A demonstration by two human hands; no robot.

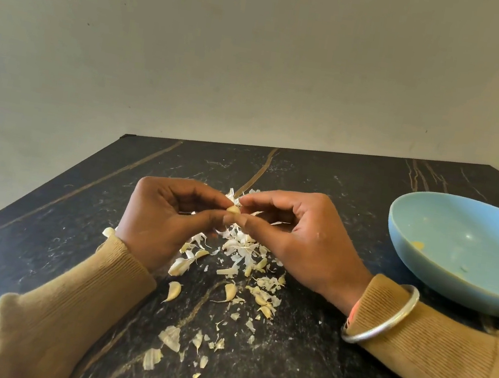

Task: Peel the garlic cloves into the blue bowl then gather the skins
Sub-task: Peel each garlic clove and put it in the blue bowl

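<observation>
A small pale garlic clove is held above the table between both hands. My left hand pinches it from the left, and my right hand pinches it from the right with thumb and forefinger. Under the hands lies a heap of white garlic skins. Loose unpeeled cloves and more skin scraps lie scattered towards me. The blue bowl stands at the right, apart from the hands, with a small yellowish bit inside.
The table is dark stone with pale veins; its back edge runs below a plain wall. A metal bangle circles the right wrist over a tan sleeve.
</observation>
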